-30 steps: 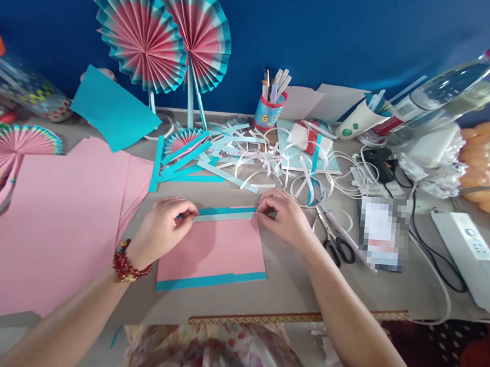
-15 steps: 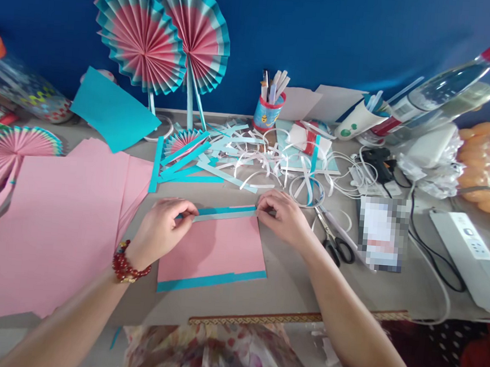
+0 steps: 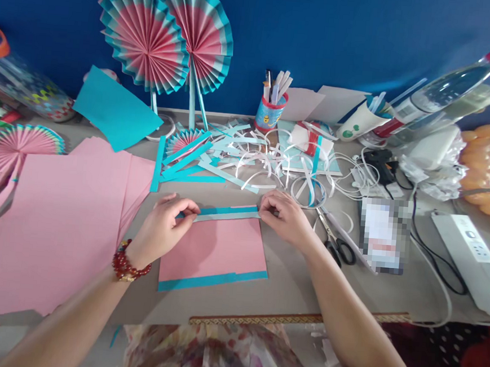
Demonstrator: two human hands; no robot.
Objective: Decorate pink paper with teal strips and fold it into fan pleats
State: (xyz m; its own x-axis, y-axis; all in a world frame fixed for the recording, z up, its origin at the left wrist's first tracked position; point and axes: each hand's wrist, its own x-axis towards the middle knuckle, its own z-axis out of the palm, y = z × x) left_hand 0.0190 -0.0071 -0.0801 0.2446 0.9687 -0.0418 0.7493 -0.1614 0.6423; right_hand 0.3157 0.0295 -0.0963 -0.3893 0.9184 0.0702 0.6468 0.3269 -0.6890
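The left hand pinches the left end of a pale strip, thumb and fingertips close together; the right hand has a similarly narrow grip at the strip's right end. The strip lies along the far edge of a pink sheet, just on the near side of a blue band. Another blue band runs along the sheet's near edge. The sheet lies flat on the bench, between the two forearms. To its right are scissors with black handles; to its left, a pile of large pink paper. Beyond the hands lie tangled paper scraps, with a pen cup behind them. Farther left, two pleated fans stand against the blue wall.
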